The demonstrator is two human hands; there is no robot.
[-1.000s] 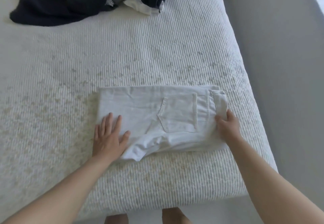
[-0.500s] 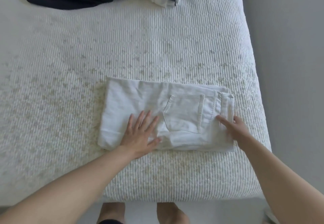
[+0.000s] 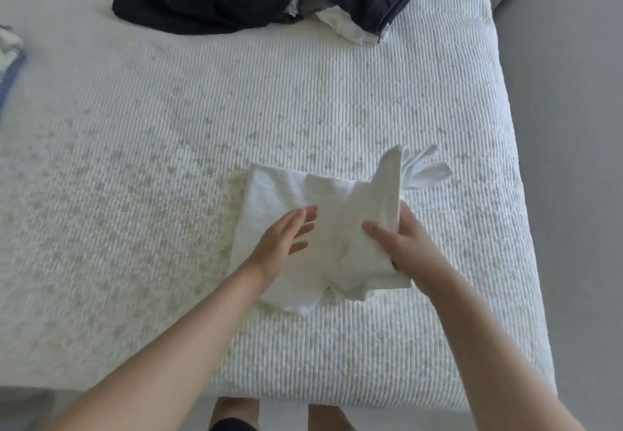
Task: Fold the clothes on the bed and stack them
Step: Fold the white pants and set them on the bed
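The right hand (image 3: pixel 403 245) pinches the raised 3 o'clock end of the white trousers (image 3: pixel 286 201), thumb on top; the left hand (image 3: pixel 286 238) presses flat, fingers spread. The trousers lie near the bed's (image 3: pixel 337 100) 5 o'clock corner. A loose flap could slip and undo the fold.

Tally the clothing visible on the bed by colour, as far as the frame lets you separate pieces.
White, being folded: 1, the white trousers
Dark navy, heaped: 1 mass, the dark clothes; pieces inseparable
White in that heap: 1, the white garment
Partly cut off at left edge: 1, the edge item
Total: 4 groups
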